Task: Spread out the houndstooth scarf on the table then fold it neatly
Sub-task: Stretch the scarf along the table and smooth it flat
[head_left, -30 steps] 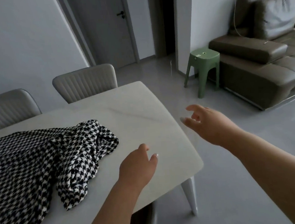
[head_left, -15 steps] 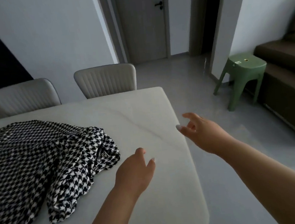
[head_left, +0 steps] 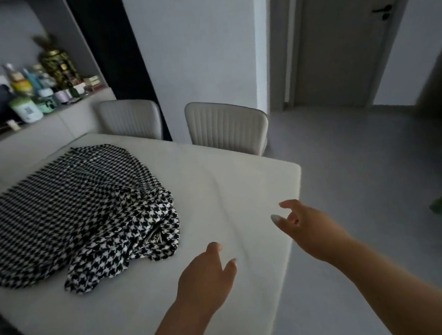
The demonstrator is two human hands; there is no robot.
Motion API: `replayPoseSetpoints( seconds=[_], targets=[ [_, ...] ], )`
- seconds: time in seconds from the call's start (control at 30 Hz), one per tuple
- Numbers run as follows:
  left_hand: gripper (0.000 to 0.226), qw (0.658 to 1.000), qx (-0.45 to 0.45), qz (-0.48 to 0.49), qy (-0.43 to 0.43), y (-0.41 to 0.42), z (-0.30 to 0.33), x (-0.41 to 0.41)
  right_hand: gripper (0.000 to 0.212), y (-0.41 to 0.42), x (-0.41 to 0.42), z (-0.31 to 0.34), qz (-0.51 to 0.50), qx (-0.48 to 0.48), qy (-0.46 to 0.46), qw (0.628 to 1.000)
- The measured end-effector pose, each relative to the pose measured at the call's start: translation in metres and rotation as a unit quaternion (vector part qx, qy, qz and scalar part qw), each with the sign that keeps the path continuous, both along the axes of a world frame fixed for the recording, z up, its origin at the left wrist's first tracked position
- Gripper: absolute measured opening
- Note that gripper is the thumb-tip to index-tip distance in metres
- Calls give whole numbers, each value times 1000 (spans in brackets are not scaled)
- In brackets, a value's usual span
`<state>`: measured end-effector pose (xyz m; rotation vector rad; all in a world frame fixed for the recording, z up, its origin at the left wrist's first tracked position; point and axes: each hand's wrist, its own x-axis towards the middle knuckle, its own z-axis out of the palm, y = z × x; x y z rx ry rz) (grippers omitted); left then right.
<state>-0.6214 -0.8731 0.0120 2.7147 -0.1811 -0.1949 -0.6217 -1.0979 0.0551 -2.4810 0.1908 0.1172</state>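
Scarf: we see the houndstooth scarf (head_left: 66,213) lying bunched and rumpled on the left part of the table (head_left: 229,188), its near end heaped in folds and one tongue of cloth trailing toward the near edge.
Left hand: our left hand (head_left: 205,278) reaches over the tabletop just right of the scarf, apart from the cloth, fingers loose and a little spread, holding nothing.
Right hand: our right hand (head_left: 308,229) is out over the table's right edge, well apart from the scarf, fingers relaxed and slightly curled, gripping nothing.
Table: pale, marble-look top; we see bare surface between the scarf and the right edge.
Chairs: two ribbed light chairs (head_left: 227,126) stand at the far side.
Sideboard: at far left, a ledge holds bottles and jars (head_left: 36,87), blurred.
Door: a closed grey door (head_left: 342,36) with a dark handle, far right.
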Motion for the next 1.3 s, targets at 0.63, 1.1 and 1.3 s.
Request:
replayPoseSetpoints(
  seconds=[0.63, 1.1, 1.3],
  targets=[
    [69, 927, -59, 354, -110, 91, -45, 59, 41, 118, 173, -60, 241, 107, 115, 958],
    [20, 956, 37, 292, 16, 169, -75, 150, 44, 185, 250, -124, 174, 278, 295, 898],
    [29, 947, -100, 303, -39, 90, -29, 128, 58, 185, 255, -99, 108, 453, 389, 795]
  ],
)
